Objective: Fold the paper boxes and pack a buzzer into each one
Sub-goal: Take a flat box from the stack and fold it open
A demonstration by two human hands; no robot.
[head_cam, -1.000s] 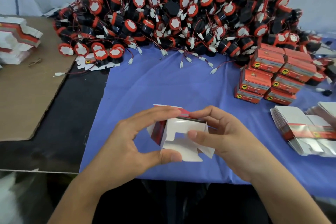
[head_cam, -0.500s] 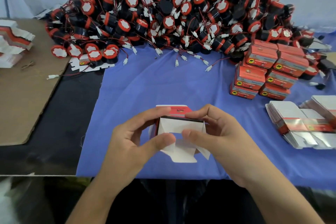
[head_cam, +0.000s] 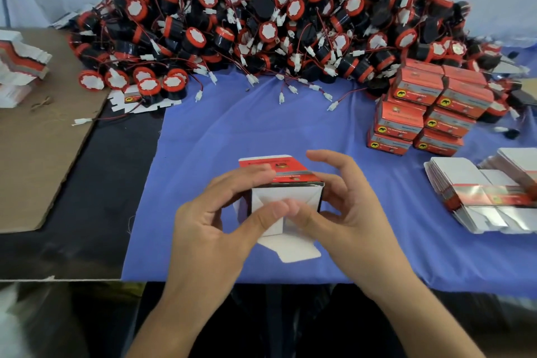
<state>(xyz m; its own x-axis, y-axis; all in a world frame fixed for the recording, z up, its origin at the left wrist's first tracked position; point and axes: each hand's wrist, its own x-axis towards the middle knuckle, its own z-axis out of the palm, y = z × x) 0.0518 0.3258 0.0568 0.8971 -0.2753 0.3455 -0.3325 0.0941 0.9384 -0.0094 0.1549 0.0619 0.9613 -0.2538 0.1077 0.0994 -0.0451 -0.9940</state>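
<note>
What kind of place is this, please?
Likely a small packing workshop: a heap of buzzers, stacked packed boxes, and flat box blanks beside the box being folded.

This is a small packing workshop. A huge heap of red-and-black buzzers (head_cam: 290, 14) with loose wires fills the back of a bench (head_cam: 87, 212) draped in blue cloth (head_cam: 261, 125). Right of the heap stand stacked finished red boxes (head_cam: 421, 113), with piles of flat box blanks (head_cam: 476, 192) nearer. Left of the heap lies a cardboard sheet (head_cam: 37, 154) bearing more blanks (head_cam: 20, 67).
</note>
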